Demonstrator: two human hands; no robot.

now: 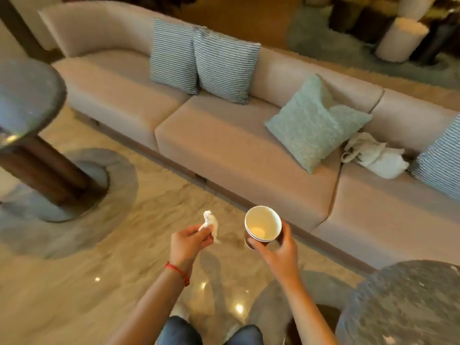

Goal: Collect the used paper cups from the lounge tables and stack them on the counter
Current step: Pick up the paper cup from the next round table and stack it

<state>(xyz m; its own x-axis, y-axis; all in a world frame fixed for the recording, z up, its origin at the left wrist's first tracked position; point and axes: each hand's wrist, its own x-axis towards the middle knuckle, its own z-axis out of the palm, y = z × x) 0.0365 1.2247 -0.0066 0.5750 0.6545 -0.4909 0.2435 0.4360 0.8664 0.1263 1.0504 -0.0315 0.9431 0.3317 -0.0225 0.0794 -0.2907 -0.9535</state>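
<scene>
Mid-collection: right hand (278,247) fingers clamped on nested paper cups (262,226); left hand (190,241) pinching crumpled tissue (210,224). Next: carry to counter, not visible.

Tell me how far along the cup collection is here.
Partway. The right hand holds nested paper cups, at least two rims showing; the left hand pinches a crumpled tissue. Both visible tables show no cups. The counter is out of view, so stacking remains.
</scene>
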